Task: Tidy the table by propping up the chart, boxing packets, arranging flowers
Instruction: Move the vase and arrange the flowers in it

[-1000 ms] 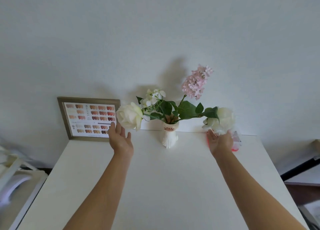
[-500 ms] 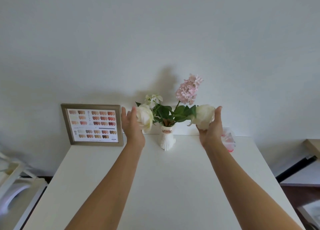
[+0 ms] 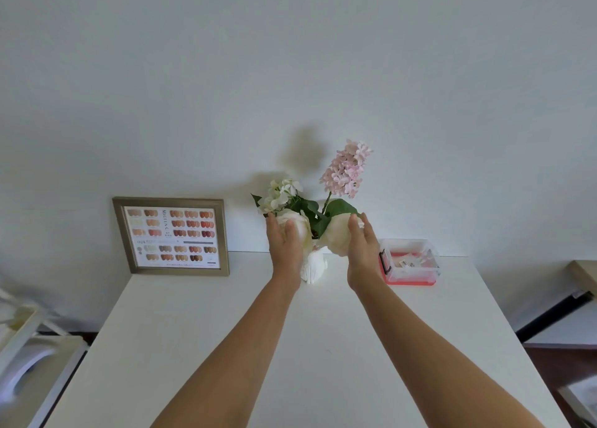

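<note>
White vase (image 3: 313, 267) at the back of the surface (image 3: 323, 347) is half hidden behind the left grip (image 3: 284, 243). Both grips have straight fingers, merely pressing: the left on the left rose (image 3: 300, 225), the right grip (image 3: 361, 243) on the right rose (image 3: 336, 238), covering part of each. Packets in the clear box (image 3: 433, 266), right, blur beyond counting. One chart (image 3: 171, 236) leans on the wall, left; one pink sprig (image 3: 347, 169); two roses.

Above the white vase (image 3: 313, 267) on the table (image 3: 290, 347), my left hand (image 3: 284, 243) and right hand (image 3: 361, 246) press straight-fingered against the left cream rose (image 3: 300, 225) and right cream rose (image 3: 336, 235), the pink blossom sprig (image 3: 347, 169) rising higher, the framed colour chart (image 3: 172, 237) upright left of the vase, the clear pink-based box (image 3: 408, 261) right of it.
</note>
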A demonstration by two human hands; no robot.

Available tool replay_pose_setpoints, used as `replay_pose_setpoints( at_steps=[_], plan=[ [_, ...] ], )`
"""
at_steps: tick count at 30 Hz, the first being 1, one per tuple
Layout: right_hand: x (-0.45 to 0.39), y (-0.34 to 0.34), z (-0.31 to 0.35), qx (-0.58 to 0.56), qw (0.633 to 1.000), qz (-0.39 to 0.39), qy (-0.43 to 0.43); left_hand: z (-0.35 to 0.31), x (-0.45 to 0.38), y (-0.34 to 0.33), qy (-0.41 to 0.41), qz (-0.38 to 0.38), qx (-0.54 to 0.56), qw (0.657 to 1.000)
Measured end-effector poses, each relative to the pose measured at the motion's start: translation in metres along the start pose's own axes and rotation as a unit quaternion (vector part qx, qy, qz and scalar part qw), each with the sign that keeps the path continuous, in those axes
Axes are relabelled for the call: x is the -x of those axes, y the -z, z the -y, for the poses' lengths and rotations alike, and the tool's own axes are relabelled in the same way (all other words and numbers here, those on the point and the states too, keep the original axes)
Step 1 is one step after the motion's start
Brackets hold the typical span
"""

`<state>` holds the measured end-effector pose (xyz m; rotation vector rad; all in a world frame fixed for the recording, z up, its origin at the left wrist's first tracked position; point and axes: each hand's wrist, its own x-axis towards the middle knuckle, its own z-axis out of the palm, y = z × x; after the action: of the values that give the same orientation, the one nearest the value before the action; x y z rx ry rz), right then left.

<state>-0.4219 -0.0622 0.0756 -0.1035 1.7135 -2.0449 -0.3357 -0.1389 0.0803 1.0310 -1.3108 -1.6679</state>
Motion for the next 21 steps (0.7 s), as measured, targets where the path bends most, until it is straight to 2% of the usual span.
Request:
replay_pose_setpoints(
  at_steps=[6,10,13,15,18,21],
  plan=[
    [-0.005,0.004,-0.012,0.067,0.998,0.011,0.010,0.002,-0.001,0.000,-0.019,0.018,-0.020,0.999],
    [-0.016,0.012,-0.006,0.052,0.998,-0.009,0.029,-0.002,-0.012,0.009,-0.014,0.006,-0.010,1.000],
    [-0.034,0.019,0.012,0.075,0.994,-0.054,0.066,-0.011,-0.031,0.021,0.012,-0.025,0.014,0.999],
    [-0.051,0.023,0.025,0.138,0.986,-0.056,0.081,-0.016,-0.048,0.028,0.053,-0.038,0.040,0.997],
    [-0.077,0.023,0.041,0.223,0.972,0.019,0.074,-0.021,-0.066,0.035,0.121,-0.014,0.074,0.990],
    [-0.092,0.012,0.050,0.265,0.954,0.124,0.065,-0.022,-0.075,0.035,0.145,0.032,0.104,0.983]
  ],
)
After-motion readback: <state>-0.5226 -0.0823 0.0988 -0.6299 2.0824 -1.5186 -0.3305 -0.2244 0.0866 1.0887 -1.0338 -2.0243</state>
